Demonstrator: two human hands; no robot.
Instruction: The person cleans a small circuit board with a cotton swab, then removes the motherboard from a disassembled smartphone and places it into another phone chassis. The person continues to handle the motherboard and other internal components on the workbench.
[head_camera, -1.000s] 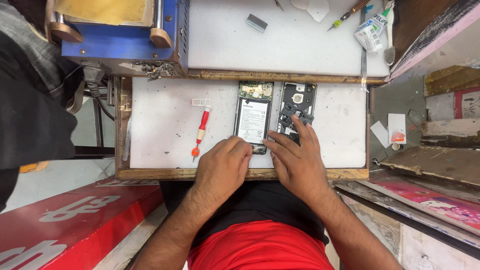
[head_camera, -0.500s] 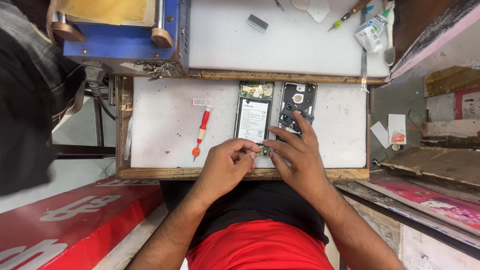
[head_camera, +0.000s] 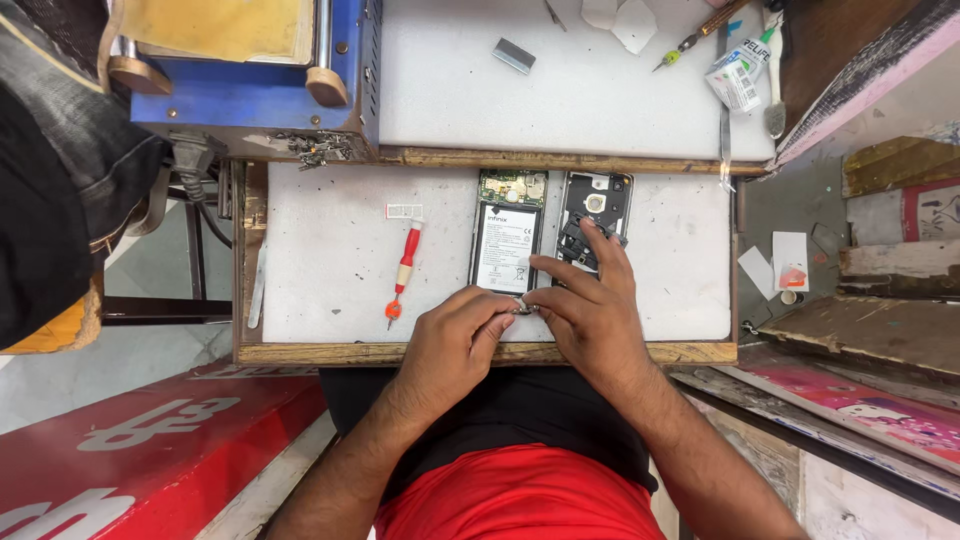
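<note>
An opened phone (head_camera: 506, 236) with its battery and circuit board exposed lies on the white work surface (head_camera: 330, 270). Its dark back cover (head_camera: 594, 212) lies just to the right. My left hand (head_camera: 455, 340) and my right hand (head_camera: 590, 310) meet at the phone's near end, both pinching one small metallic part (head_camera: 524, 308) between their fingertips. The right hand's outer fingers stretch over the back cover's lower end. A red-handled screwdriver (head_camera: 402, 275) lies to the left of the phone, untouched.
A blue machine (head_camera: 250, 90) stands at the back left. On the upper white shelf (head_camera: 560, 90) lie a small grey block (head_camera: 513, 56), a screwdriver (head_camera: 690, 38) and a glue tube (head_camera: 738, 72). A red panel (head_camera: 150, 440) sits at lower left. Another person's dark sleeve (head_camera: 50, 190) is at the left edge.
My left hand lifted off the phone's lower end. Both hands' fingertips came together on a small metallic part near the phone's bottom edge.
</note>
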